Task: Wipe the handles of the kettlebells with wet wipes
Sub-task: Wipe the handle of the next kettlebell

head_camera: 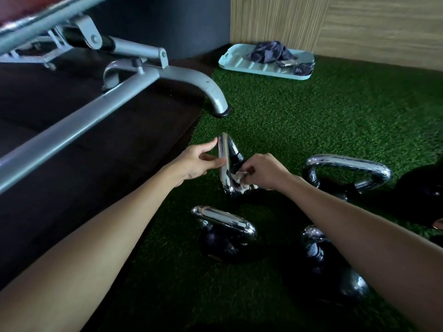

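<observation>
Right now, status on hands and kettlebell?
Left hand grips far kettlebell handle. Right hand holds wet wipe against it. Nothing in the way.

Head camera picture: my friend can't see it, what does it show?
A person's right hand holds a white wet wipe against a shiny kettlebell handle while the left hand grips it. Three more kettlebells stand nearby on green turf, beside a grey bench frame, with a pale tray of cloths behind.
</observation>
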Motion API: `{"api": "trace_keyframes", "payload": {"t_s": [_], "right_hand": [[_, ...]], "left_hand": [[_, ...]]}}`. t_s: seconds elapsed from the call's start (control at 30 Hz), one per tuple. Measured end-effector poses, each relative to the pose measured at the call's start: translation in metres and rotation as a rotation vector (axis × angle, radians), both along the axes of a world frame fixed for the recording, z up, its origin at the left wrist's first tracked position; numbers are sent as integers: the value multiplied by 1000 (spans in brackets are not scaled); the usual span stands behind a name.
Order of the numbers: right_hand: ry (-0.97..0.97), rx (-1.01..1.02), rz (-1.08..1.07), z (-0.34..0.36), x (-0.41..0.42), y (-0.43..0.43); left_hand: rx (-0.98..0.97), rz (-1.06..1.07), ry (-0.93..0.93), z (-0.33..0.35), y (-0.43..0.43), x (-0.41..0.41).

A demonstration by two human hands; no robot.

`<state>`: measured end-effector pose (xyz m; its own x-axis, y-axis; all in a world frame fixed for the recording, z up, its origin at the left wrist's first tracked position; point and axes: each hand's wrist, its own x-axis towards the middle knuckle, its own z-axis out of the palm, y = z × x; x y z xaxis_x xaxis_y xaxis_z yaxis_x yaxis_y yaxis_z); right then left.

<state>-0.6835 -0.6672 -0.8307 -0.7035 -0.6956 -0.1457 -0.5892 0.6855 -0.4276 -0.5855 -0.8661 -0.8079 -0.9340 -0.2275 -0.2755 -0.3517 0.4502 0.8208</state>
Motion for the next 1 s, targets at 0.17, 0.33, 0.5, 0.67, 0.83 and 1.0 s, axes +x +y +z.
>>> {"api": "trace_keyframes", "payload": {"t_s": [0.17,0.33,0.5,0.67,0.83,1.0], "right_hand": [[-67,175,251,6,-5,6],[12,153,234,7,-6,0],[-55,82,255,9,-6,-1],[-99,46,222,6,-6,-1],[-231,-4,219,13,-5,-2],[-279,-150,120,13,-6,-4]], "left_hand": [[-33,3,-39,0,-5,2],[-38,2,-24,-2,-5,1],[-32,-15,-1,-6,-6,0],[-35,1,17,-9,-9,1],[-34,0,19,-5,-7,2],[-29,12,42,-6,-3,0]]}}
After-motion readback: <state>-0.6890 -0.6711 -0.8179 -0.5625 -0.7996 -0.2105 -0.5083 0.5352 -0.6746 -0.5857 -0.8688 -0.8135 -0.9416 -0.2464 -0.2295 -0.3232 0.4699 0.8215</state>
